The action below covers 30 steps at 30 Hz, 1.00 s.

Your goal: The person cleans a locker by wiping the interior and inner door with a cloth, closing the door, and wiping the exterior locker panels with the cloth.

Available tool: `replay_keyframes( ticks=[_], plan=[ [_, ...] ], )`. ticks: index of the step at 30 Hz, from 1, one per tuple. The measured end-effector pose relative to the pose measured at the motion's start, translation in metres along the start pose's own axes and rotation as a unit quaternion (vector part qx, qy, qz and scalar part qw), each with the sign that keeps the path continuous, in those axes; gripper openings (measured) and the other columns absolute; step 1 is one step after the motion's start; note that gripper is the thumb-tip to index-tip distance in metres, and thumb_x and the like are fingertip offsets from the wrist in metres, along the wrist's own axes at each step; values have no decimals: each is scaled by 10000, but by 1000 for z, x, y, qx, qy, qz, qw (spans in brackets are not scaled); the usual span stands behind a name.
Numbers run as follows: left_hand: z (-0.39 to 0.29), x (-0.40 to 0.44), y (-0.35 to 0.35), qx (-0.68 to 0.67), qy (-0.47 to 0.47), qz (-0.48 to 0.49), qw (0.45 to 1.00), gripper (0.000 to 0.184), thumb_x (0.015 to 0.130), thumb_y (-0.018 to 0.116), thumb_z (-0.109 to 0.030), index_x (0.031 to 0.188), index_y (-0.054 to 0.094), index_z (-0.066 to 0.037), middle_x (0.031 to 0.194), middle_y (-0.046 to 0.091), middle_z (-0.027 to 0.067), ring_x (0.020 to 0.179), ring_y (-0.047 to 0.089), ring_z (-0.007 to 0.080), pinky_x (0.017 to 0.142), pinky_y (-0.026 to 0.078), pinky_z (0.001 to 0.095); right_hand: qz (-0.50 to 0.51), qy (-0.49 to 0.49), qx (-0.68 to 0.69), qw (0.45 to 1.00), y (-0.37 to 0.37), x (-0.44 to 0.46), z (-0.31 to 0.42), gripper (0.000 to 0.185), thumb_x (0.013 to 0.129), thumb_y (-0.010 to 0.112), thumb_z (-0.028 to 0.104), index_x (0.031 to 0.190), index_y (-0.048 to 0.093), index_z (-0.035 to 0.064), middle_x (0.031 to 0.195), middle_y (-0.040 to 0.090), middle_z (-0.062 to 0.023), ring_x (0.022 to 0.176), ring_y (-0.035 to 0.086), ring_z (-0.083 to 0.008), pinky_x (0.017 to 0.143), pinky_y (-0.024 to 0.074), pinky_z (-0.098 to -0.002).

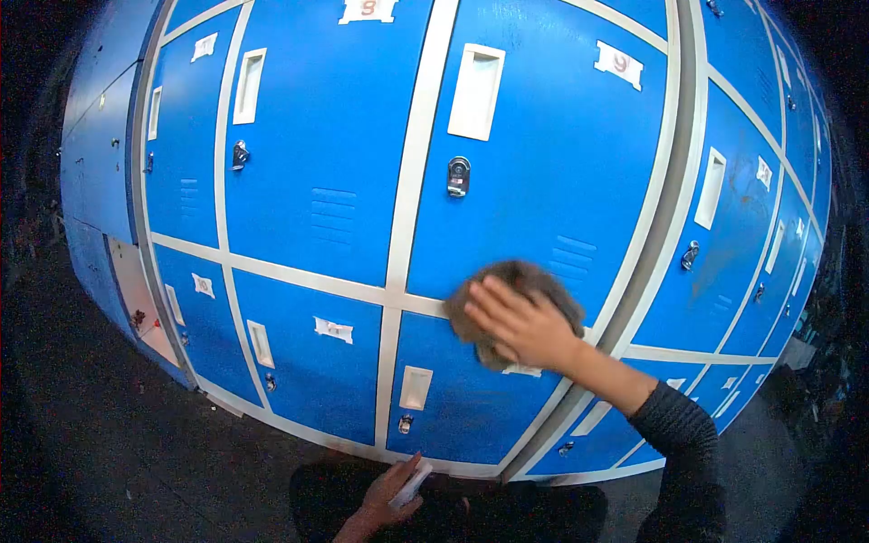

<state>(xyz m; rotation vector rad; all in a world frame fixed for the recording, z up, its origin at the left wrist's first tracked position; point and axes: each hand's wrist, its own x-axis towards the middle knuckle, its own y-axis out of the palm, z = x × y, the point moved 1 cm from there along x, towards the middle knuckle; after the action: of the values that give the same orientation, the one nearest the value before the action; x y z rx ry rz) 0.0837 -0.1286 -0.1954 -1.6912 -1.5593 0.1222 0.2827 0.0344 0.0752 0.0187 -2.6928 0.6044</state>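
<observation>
My right hand (516, 321) presses a bunched grey-brown cloth (480, 330) against the locker front, its fingers laid over the cloth. The cloth spans the pale frame strip (421, 303) between the upper locker door marked 9 (534, 199) and the door below (462, 434). It partly covers the lower door's paper label (522, 369). Low in the view, my left hand (385, 496) is closed around a small white object (412, 484) whose kind I cannot make out. That hand is apart from the lockers.
Blue lockers with pale handles (476, 92) and small metal locks (459, 176) fill the view. A vertical gap (665, 208) separates two locker units. An opening (140, 299) shows at the far left. Dark floor (136, 443) runs along the base.
</observation>
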Motion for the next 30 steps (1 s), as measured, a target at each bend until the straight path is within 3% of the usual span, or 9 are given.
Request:
replay_keyframes(
  ticks=[2,5,9,15,18,22,27,30],
  plan=[
    [4,-3,4,8,-5,4,1000,889,738,669,-191,1475,180,-92,1153,529,200,1012,557,358,876,454,429,-3,-49,-3,999,11,-13,12,703,752,594,371,1399,394,180,1482,333,-32,1370,304,-191,953,391,-396],
    [2,-6,3,-1,-15,4,1000,886,734,677,-190,1473,197,-100,1149,533,194,1009,557,357,871,458,427,24,-92,10,995,-2,-2,-13,678,767,584,362,1392,386,192,1486,323,-26,1371,296,-184,987,363,-387],
    [3,-7,5,-28,-9,-7,1000,870,737,679,-187,1467,215,-96,1147,536,192,1016,554,364,879,454,429,-13,6,-8,1000,-23,26,-50,669,758,580,334,1389,399,202,1481,337,-2,1364,309,-184,1046,314,-394],
    [7,1,6,-8,-45,20,999,899,725,680,-200,1470,189,-93,1137,531,199,1006,550,379,876,446,444,-179,145,-36,972,-48,74,-115,647,758,553,286,1382,428,174,1449,385,-42,1346,343,-241,1097,246,-460],
    [12,2,6,-6,-7,-2,1000,911,718,673,-197,1471,173,-91,1142,524,206,1009,545,387,875,444,451,-252,217,-77,940,-50,91,-136,554,840,521,241,1381,426,168,1446,389,-35,1341,344,-248,1098,243,-455],
    [10,4,3,-16,-39,13,999,902,716,663,-173,1470,175,-89,1139,523,213,1008,546,390,870,446,451,-273,263,-93,921,-39,93,-115,548,823,556,299,1347,460,170,1416,423,-38,1313,377,-221,1080,264,-462],
    [9,10,4,10,-9,-31,999,875,713,669,-153,1464,223,-100,1144,536,208,1020,561,371,874,458,428,-175,245,0,954,-25,62,-52,612,767,578,261,1352,463,122,1435,398,-89,1341,345,-263,1098,229,-453],
    [26,7,12,1,17,-5,1000,857,715,670,-139,1459,246,-103,1154,540,203,1030,563,361,883,459,416,-136,218,12,966,-12,39,-17,573,787,539,279,1335,486,123,1420,421,-90,1329,366,-258,1077,261,-457]
  ],
)
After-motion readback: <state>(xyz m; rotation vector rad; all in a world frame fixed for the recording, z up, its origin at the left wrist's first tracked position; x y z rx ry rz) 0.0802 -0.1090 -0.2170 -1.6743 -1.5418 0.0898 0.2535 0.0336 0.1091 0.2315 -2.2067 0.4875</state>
